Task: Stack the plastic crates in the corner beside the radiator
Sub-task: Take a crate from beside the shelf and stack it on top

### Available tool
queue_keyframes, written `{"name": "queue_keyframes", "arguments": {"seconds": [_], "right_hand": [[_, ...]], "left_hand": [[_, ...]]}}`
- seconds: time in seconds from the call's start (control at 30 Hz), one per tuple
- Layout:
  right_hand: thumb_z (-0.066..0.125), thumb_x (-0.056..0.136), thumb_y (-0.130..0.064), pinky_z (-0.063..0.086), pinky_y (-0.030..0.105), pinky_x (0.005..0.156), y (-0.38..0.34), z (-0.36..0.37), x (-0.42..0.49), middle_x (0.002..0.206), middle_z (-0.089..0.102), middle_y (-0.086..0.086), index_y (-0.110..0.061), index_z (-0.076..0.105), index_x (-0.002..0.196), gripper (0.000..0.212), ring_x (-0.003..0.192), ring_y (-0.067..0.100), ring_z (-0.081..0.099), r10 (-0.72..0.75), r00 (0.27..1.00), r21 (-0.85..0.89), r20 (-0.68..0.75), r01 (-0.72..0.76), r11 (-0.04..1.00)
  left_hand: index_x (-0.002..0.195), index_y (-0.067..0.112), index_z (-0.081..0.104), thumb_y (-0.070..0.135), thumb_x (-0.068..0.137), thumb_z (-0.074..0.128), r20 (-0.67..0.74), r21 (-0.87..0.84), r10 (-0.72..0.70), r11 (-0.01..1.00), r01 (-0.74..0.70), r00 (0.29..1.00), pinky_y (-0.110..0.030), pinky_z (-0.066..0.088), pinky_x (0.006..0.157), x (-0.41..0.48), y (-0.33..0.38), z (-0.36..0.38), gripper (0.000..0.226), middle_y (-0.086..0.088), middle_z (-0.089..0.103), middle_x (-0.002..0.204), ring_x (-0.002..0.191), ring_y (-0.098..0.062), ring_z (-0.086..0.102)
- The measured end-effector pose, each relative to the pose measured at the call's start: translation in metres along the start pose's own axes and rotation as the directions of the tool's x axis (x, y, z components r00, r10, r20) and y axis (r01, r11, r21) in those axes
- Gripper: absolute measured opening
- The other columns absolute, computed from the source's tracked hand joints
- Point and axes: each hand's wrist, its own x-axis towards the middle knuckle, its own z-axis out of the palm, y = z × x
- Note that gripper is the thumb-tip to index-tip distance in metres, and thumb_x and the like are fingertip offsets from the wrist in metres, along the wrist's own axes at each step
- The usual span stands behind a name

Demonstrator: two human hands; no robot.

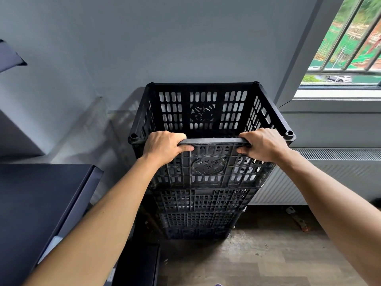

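A black slotted plastic crate (206, 112) sits on top of a stack of black crates (198, 209) against the grey wall, just left of the white radiator (334, 176). My left hand (162, 148) grips the left part of the top crate's near rim, fingers curled over it and thumb under. On the right part of the same rim my right hand (263, 144) grips likewise. The top crate looks empty inside. The lowest crates rest on the wooden floor.
A dark table (37, 203) stands at the left, close to the stack. A barred window (346, 44) with its sill is above the radiator. A small tool (298, 218) lies on the floor under the radiator. Wooden floor (257, 259) spreads in front.
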Motion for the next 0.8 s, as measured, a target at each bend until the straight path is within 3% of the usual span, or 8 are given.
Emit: {"name": "queue_keyframes", "arguments": {"seconds": [0.43, 0.63, 0.8], "right_hand": [[0.067, 0.084, -0.05, 0.041, 0.027, 0.053, 0.008, 0.001, 0.01, 0.064, 0.06, -0.006, -0.022, 0.059, 0.088, 0.029, 0.059, 0.021, 0.06, -0.001, 1.0, -0.047, -0.008, 0.0, 0.999], [0.067, 0.082, -0.05, 0.054, 0.035, 0.059, 0.009, -0.002, 0.013, 0.067, 0.063, -0.005, -0.024, 0.059, 0.087, 0.028, 0.062, 0.023, 0.063, 0.058, 0.998, -0.021, 0.006, -0.058, 0.998], [0.066, 0.083, -0.05, 0.051, 0.029, 0.056, 0.003, 0.002, 0.009, 0.064, 0.06, -0.008, -0.024, 0.06, 0.091, 0.028, 0.057, 0.018, 0.06, 0.04, 0.999, -0.026, -0.001, -0.04, 0.999]], "left_hand": [[0.079, 0.02, 0.057, 0.074, 0.082, 0.042, -0.015, 0.031, 0.032, 0.999, -0.031, 0.999, -0.028, 0.033, 0.057, 0.012, -0.003, 0.003, 0.056, 0.007, 0.045, 0.049, 0.05, -0.017, 0.05], [0.081, 0.023, 0.059, 0.074, 0.082, 0.045, 0.009, 0.014, 0.026, 1.0, -0.026, 1.0, -0.028, 0.035, 0.057, 0.02, -0.001, 0.001, 0.053, 0.008, 0.046, 0.052, 0.054, -0.017, 0.052], [0.075, 0.02, 0.054, 0.075, 0.081, 0.046, -0.013, 0.017, 0.012, 1.0, -0.012, 1.0, -0.027, 0.036, 0.056, 0.009, -0.004, 0.004, 0.056, 0.007, 0.042, 0.048, 0.049, -0.015, 0.049]]}}
